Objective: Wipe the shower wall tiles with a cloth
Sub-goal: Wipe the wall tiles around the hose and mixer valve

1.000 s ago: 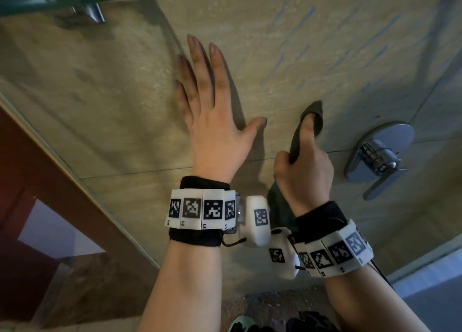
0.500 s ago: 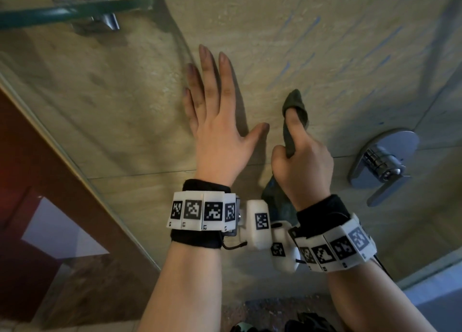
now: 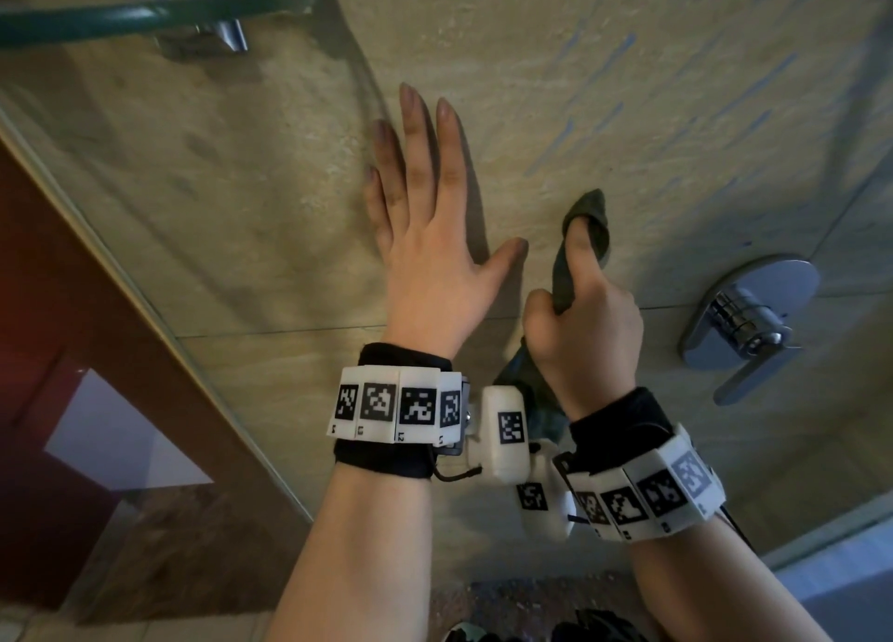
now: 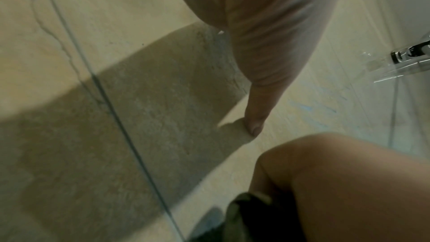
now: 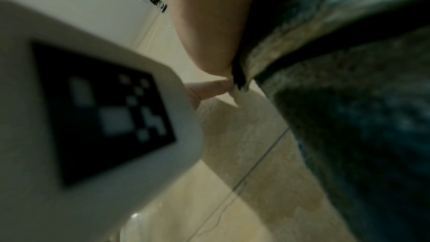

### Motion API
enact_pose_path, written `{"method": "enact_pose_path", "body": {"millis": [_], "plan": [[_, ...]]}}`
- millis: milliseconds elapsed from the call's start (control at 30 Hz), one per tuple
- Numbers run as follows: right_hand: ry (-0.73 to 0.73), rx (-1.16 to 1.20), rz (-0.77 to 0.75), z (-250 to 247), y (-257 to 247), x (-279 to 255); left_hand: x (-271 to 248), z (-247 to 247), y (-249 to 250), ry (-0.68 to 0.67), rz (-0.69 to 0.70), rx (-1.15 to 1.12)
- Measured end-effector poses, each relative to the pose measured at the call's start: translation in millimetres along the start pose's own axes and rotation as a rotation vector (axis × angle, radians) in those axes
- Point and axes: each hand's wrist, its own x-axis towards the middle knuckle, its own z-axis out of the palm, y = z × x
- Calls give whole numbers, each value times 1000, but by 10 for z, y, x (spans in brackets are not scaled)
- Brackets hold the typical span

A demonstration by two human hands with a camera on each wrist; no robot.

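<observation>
Your right hand (image 3: 582, 322) grips the dark green cloth (image 3: 592, 221), wrapped over the forefinger; it has slid back down the beige wall tile (image 3: 555, 62) toward the grout line. Stroke likely repeating. Left hand (image 3: 430, 240) stays flat, fingers spread, bracing on the tile.

Large beige stone-look tiles (image 3: 604, 37), split by thin grout lines, are crossed by soft shadows. A chrome lever valve (image 3: 746, 322) is mounted at the right, and a glass panel (image 3: 145, 313) is edged by reddish-brown wood at the left.
</observation>
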Motion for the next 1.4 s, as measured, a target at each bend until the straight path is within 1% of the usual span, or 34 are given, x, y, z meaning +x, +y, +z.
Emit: {"method": "enact_pose_path", "body": {"millis": [133, 233, 333, 467, 600, 700, 800, 900, 1067, 1133, 1233, 1400], "plan": [[40, -10, -68, -19, 4, 57, -9, -4, -9, -1, 12, 1], [92, -63, -56, -37, 14, 117, -15, -5, -13, 1, 14, 9], [114, -105, -21, -83, 38, 153, -11, -12, -7, 0, 15, 11], [68, -139, 75, -147, 59, 139, -18, -28, 5, -14, 9, 8], [-1, -132, 104, -124, 51, 68, -23, -43, 13, -32, 23, 53], [-15, -98, 41, -55, 26, 26, -3, -69, -5, -27, 27, 71], [-4, -14, -35, -21, 11, 23, 17, -113, -44, -23, 12, 87], [-39, 49, -131, -22, -11, 62, 24, -143, -77, -35, 17, 93], [-95, 85, -275, 26, -47, 103, 26, -166, -111, -51, 23, 78], [-107, 87, -304, 38, -61, 102, 25, -168, -121, -55, 24, 77], [-83, 75, -321, 37, -83, 117, 25, -168, -121, -59, 23, 77], [29, -6, -319, 0, -113, 212, 25, -185, -124, -74, 20, 49]]}}
